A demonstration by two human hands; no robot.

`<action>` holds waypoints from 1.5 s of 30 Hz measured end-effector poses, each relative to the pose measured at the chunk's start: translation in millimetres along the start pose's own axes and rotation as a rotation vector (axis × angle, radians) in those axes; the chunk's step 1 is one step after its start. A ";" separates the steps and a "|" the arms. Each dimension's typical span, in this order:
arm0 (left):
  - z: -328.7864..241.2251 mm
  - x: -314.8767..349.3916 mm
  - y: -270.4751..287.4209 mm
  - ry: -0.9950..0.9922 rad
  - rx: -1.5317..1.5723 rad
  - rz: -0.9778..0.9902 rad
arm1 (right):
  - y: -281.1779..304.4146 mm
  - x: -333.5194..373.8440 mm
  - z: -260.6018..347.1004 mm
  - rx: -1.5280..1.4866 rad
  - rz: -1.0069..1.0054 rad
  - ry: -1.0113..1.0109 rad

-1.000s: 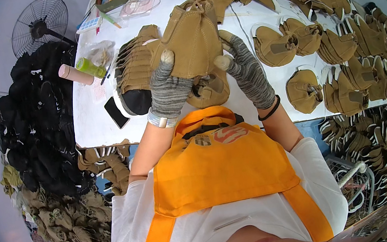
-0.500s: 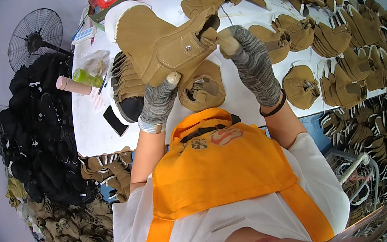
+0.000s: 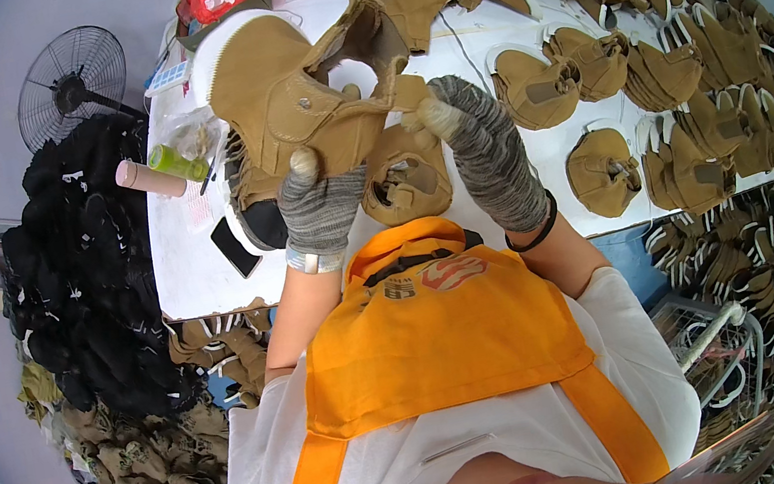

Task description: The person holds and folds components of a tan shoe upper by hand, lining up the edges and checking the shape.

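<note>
Gripped from both sides, at upper left of center in the frame: one brown boot upper [image 3: 270, 108], raised above the table, with white edging toward the upper left and a gaping collar [image 3: 385, 31] toward the upper right. Cradled along the lower edge by the gloved left hand [image 3: 325, 201], with thumb on the near face below a small metal stud [image 3: 305, 104] and fingers mostly hidden behind. Pinched, apparently, at the collar tab [image 3: 410, 92] by the gathered fingertips of the gloved right hand [image 3: 485, 145]. Judged as a step of spreading and checking the collar; calling next for a steady left hold and a gentle pull at the tab. Below, between both hands, another brown upper [image 3: 410, 183] on the white table [image 3: 197, 290]. Under and left of the held boot, a partly covered brown stack [image 3: 257, 188], with a dark phone [image 3: 234, 248] just beside. At right, rows of similar uppers [image 3: 672, 90]. Farther left, pink [image 3: 150, 178] and green bottles [image 3: 177, 163]. Beyond, at upper left, a caged fan [image 3: 72, 89].
</note>
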State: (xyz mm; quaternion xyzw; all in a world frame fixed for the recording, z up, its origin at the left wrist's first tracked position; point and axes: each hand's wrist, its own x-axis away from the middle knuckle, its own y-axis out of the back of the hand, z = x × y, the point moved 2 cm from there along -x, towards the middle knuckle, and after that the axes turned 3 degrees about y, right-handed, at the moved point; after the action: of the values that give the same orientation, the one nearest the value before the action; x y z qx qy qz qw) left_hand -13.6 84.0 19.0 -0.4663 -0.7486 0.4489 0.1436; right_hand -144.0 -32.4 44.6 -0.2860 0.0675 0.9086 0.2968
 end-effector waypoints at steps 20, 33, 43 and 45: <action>-6.8 0.1 13.9 -0.130 -0.424 -0.109 | 4.2 -1.4 -21.2 -0.148 -0.101 -0.360; 4.2 8.7 41.6 0.240 -0.533 0.011 | 16.1 34.0 -94.4 -1.187 -0.093 -0.581; 1.3 1.3 24.3 0.232 -0.693 0.074 | 28.1 29.7 -99.2 -0.968 -0.301 -0.681; 4.6 2.7 28.8 0.225 -0.685 0.072 | 31.5 33.4 -102.8 -0.828 -0.244 -0.579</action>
State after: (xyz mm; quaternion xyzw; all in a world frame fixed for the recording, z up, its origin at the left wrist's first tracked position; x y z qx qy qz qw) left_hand -1.6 88.5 -7.3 -0.5600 -0.8181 0.1227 0.0445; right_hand -134.9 -71.4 -60.6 -0.1223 -0.4163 0.8598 0.2693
